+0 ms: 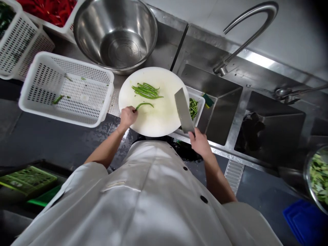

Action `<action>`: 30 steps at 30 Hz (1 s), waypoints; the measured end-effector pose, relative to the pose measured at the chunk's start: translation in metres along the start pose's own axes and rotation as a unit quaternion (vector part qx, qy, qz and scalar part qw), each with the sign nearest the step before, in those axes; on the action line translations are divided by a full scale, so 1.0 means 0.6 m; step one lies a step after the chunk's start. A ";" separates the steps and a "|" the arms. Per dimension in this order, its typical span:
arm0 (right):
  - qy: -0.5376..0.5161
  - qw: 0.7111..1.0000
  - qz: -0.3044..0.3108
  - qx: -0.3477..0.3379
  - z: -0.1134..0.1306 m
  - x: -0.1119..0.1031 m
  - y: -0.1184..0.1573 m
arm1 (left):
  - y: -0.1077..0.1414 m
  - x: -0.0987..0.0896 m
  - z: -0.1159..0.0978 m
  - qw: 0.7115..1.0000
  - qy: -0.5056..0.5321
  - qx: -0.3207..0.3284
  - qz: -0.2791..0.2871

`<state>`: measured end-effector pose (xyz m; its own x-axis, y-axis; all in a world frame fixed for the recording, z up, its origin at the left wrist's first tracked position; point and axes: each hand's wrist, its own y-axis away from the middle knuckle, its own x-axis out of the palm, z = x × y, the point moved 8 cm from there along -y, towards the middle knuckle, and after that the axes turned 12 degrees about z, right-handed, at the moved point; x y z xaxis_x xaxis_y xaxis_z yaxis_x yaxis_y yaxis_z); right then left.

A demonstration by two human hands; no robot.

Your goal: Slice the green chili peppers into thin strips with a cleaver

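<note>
My left hand (128,117) pinches one end of a single green chili pepper (146,104) at the left edge of the round white cutting board (159,121). Just beyond it, several long green chili peppers (145,91) lie side by side in a small bunch. In my right hand (200,141) is the handle of a cleaver (183,111), its wide blade reaching over the board's right edge. Partly hidden beneath the board and blade, a white basket (200,112) holds cut green pieces (193,108).
A white perforated basket (102,118) with a few green scraps stands left of the board. Behind the board sits a large steel bowl (151,37). To the right are a sink (222,112) and a curved faucet (271,10). Red peppers (55,12) fill a basket at the upper left.
</note>
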<state>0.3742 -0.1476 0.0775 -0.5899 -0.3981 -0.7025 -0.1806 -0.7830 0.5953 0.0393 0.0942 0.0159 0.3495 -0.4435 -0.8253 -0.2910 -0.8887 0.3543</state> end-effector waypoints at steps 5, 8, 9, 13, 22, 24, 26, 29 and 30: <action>0.171 0.976 0.130 -0.028 0.138 0.047 0.027 | 0.038 0.067 -0.030 0.996 -0.032 0.058 -0.062; 0.187 0.964 0.182 -0.042 0.192 0.068 0.007 | 0.055 0.066 -0.034 0.985 -0.056 0.110 -0.119; 0.186 0.964 0.185 -0.045 0.200 0.068 -0.001 | 0.063 0.062 -0.035 0.980 -0.063 0.131 -0.137; 0.187 0.965 0.176 -0.050 0.187 0.062 -0.013 | 0.084 0.053 -0.045 0.966 -0.090 0.189 -0.149; 0.193 0.963 0.187 -0.036 0.114 0.065 0.029 | 0.076 0.105 -0.082 0.938 -0.065 0.337 -0.039; 0.194 0.961 0.192 -0.035 0.120 0.068 0.033 | 0.075 0.103 -0.078 0.936 -0.066 0.344 -0.043; 0.187 0.959 0.208 -0.033 0.130 0.073 0.035 | 0.075 0.100 -0.075 0.934 -0.073 0.345 -0.047; 0.164 0.959 0.228 -0.027 0.142 0.070 0.043 | 0.072 0.098 -0.074 0.937 -0.083 0.338 -0.043; 0.157 0.960 0.230 -0.024 0.143 0.066 0.047 | 0.070 0.099 -0.075 0.938 -0.081 0.334 -0.039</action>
<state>0.2782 -0.1444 0.1002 -0.3309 -0.8256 -0.4570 0.0839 -0.5081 0.8572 0.0877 0.0251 0.0014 0.2680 -0.3086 -0.9127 -0.7825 -0.6223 -0.0194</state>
